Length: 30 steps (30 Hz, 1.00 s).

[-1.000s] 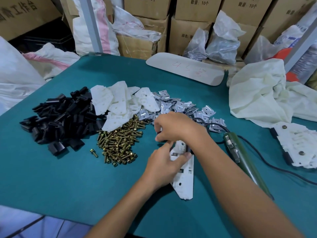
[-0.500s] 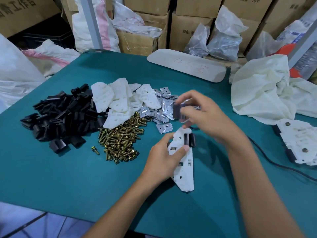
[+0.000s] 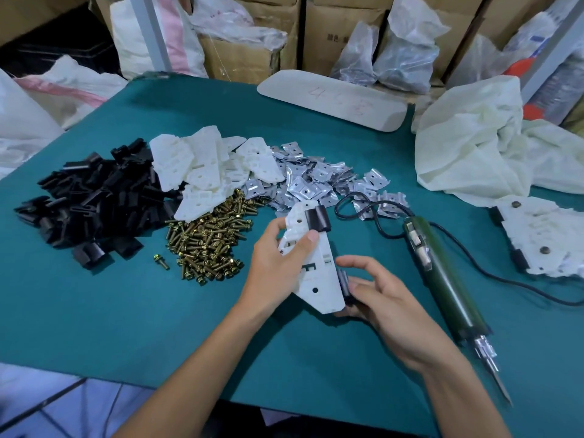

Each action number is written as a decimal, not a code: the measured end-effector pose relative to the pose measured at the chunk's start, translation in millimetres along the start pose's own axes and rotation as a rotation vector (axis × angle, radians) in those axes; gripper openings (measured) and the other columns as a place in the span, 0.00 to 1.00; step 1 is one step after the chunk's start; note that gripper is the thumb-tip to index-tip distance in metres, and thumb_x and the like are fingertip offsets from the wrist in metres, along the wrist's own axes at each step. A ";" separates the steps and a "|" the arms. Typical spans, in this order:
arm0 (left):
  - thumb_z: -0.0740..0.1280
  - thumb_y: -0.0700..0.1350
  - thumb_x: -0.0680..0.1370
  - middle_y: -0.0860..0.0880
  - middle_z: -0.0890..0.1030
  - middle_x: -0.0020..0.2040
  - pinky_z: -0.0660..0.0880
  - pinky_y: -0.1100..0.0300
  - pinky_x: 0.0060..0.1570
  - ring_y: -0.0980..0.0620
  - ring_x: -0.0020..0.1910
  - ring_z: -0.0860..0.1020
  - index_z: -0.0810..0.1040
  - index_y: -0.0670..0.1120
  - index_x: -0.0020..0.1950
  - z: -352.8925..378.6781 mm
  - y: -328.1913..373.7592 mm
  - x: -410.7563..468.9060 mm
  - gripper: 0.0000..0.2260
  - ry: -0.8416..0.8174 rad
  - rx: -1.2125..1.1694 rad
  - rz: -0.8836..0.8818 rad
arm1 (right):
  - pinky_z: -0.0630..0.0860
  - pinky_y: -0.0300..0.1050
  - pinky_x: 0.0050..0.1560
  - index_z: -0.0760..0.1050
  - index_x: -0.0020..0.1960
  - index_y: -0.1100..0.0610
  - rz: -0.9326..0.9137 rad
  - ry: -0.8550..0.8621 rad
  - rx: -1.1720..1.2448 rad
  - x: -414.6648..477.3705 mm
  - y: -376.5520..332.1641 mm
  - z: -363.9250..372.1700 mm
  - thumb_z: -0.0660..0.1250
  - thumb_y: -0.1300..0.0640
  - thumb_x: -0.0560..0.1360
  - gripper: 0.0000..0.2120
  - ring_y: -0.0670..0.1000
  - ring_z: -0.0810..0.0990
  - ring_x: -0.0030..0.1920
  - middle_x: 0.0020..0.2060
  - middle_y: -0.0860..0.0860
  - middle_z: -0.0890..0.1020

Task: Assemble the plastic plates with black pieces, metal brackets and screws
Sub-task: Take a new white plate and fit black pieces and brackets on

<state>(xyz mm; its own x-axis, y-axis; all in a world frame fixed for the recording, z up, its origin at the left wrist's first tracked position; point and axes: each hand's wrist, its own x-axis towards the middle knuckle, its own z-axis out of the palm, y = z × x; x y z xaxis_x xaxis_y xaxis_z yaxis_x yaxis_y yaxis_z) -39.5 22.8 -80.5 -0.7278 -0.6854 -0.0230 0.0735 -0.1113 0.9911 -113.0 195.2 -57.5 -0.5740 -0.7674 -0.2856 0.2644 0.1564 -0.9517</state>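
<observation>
A teal surface [image 3: 94, 311] fills the view. Behind its far edge the room is stacked with cardboard boxes [image 3: 331, 33], with white woven sacks [image 3: 148, 36] on the far left. A long white board [image 3: 331, 102] lies at the far edge, with faint red handwriting: a "4", a "6", then a mark I cannot make out. One box carries small dark print, too small to read.

Clear plastic bags [image 3: 401, 49] lean on the boxes, and what is in them cannot be told. A crumpled cream cloth [image 3: 474, 137] sits far right.

On the surface, left to right, there is a heap of black pieces [image 3: 94, 200], a pile of white plates [image 3: 202, 165] and a scatter of metal brackets [image 3: 316, 181]. A mound of brass screws [image 3: 208, 248] lies just near of the plates, with one loose screw [image 3: 161, 261] to its left. A green electric screwdriver [image 3: 442, 279] lies on the right, its cord running off, and assembled plates [image 3: 543, 241] rest at the right edge.

Now the hands. The left hand [image 3: 278, 273] grips the held plate [image 3: 319, 273] in the near middle, tilted up off the surface, thumb on its face. A fitted black piece [image 3: 317, 219] sits on its far end. The right hand [image 3: 388, 298] curls round a second black piece [image 3: 343, 284], right against the plate's near right edge.
</observation>
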 end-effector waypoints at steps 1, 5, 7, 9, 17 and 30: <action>0.74 0.50 0.76 0.56 0.86 0.44 0.77 0.66 0.38 0.58 0.40 0.83 0.77 0.49 0.57 0.1 -0.3 -0.6 0.13 0.003 0.008 0.003 | 0.80 0.43 0.46 0.76 0.64 0.54 -0.001 -0.012 0.002 -0.4 -1.2 1.6 0.56 0.68 0.84 0.16 0.56 0.83 0.42 0.49 0.65 0.85; 0.74 0.53 0.76 0.55 0.86 0.47 0.81 0.56 0.44 0.54 0.45 0.85 0.77 0.56 0.57 1.1 -3.6 -2.3 0.11 0.038 0.085 0.012 | 0.82 0.46 0.50 0.74 0.64 0.49 -0.092 0.072 -0.171 -3.9 -3.4 8.1 0.62 0.66 0.83 0.16 0.55 0.84 0.43 0.49 0.55 0.88; 0.73 0.56 0.75 0.56 0.86 0.48 0.81 0.53 0.48 0.55 0.46 0.85 0.76 0.59 0.57 1.0 -4.3 -3.3 0.12 0.055 0.143 0.021 | 0.81 0.47 0.51 0.74 0.62 0.41 -0.175 0.135 -0.380 -5.1 1.3 14.3 0.68 0.63 0.81 0.19 0.51 0.85 0.44 0.50 0.47 0.88; 0.73 0.57 0.75 0.58 0.86 0.49 0.81 0.54 0.48 0.57 0.47 0.84 0.75 0.60 0.57 0.7 -3.5 -3.7 0.13 0.066 0.186 0.028 | 0.81 0.43 0.52 0.74 0.61 0.36 -0.212 0.164 -0.522 -5.0 7.1 20.7 0.70 0.59 0.80 0.19 0.47 0.85 0.46 0.51 0.43 0.87; 0.70 0.56 0.77 0.59 0.83 0.47 0.75 0.66 0.45 0.61 0.47 0.80 0.75 0.58 0.59 5.4 -5.1 -8.4 0.12 -0.057 0.502 0.097 | 0.72 0.24 0.46 0.74 0.55 0.37 -0.333 0.411 -0.510 22.0 5.8 2.7 0.69 0.44 0.78 0.07 0.36 0.82 0.48 0.49 0.29 0.82; 0.68 0.49 0.80 0.59 0.80 0.55 0.72 0.50 0.63 0.55 0.57 0.74 0.79 0.53 0.61 -7.7 6.8 25.1 0.10 0.099 0.812 0.272 | 0.72 0.27 0.44 0.76 0.52 0.38 -0.363 0.506 -0.536 59.8 15.4 -14.9 0.65 0.44 0.81 0.02 0.39 0.79 0.47 0.48 0.32 0.81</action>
<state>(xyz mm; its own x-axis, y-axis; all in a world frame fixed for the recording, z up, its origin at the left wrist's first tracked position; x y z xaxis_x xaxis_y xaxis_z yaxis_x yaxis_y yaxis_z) -52.0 -0.8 -75.4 -0.6899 -0.6775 0.2551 -0.3012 0.5891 0.7498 -154.8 161.0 -90.9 -0.8664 -0.4742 0.1563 -0.3379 0.3265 -0.8827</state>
